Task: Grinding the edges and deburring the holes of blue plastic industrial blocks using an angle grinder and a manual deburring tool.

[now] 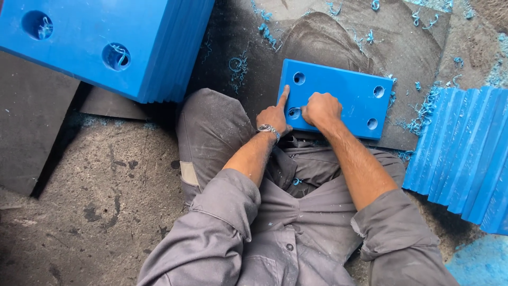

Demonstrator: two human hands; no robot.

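Hands meet on a flat blue rectangular plastic plate [338, 98] with four round holes, lying on the dusty grey floor [106, 175] before the knees; left hand [273, 116] presses its edge, forefinger out, grasping nothing; right hand [321, 108] sits clenched in a fist beside a hole, its contents hidden; ribbed blue plastic slabs [465, 153] lie just right.

We see no packages, labels, signs or screens anywhere here; nothing printed, wrapped or lit shows on the floor or among the things around us.
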